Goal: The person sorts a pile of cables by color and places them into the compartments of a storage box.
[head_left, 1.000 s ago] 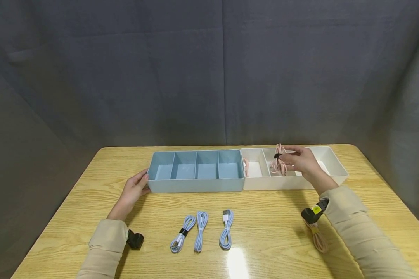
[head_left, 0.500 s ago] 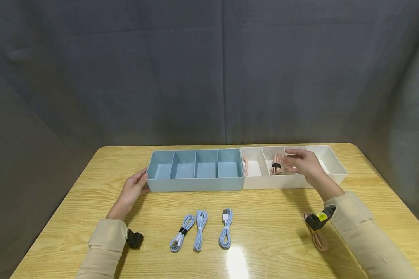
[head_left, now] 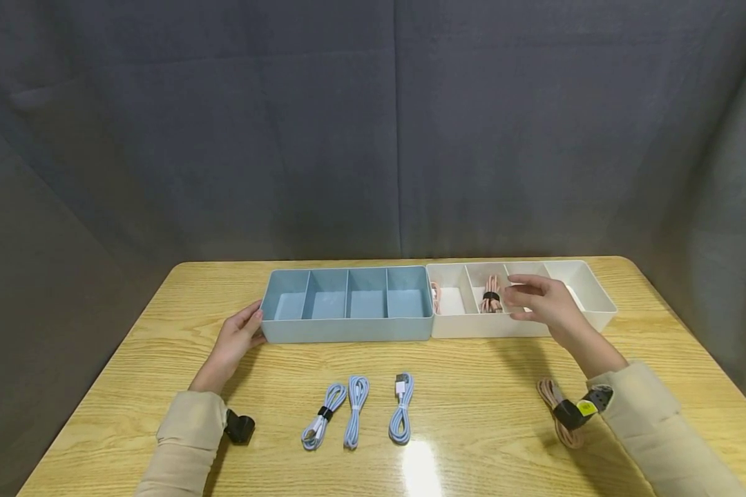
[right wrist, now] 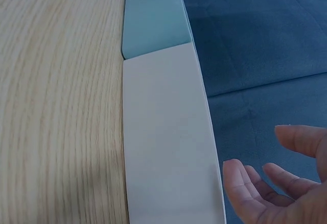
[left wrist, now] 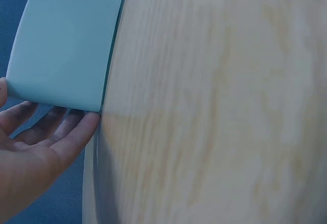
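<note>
My left hand (head_left: 237, 339) rests its fingertips on the left end of the light blue divided box (head_left: 348, 330). In the left wrist view, the fingers (left wrist: 76, 137) lie fairly straight against that end wall. Above the white divided box (head_left: 485, 326) hovers my right hand (head_left: 550, 307), thumb and fingers apart and nothing between them. Just left of its fingertips, a bundled pink cable (head_left: 491, 295) with a black strap lies in the second compartment from the left. Part of another pink cable (head_left: 436, 297) shows in the leftmost compartment. My right hand hides part of the third compartment.
Three coiled light blue cables lie on the wooden table: one with a black strap (head_left: 325, 414), a middle one (head_left: 356, 411) and one with its plug showing (head_left: 401, 408). Another pink cable (head_left: 572, 436) lies partly under the right wrist camera. Dark cloth (head_left: 398, 138) hangs behind.
My right hand has let go of the strapped pink cable, which dropped into the white box's second compartment. The hand then drew slightly right and back. My left hand has stayed put.
</note>
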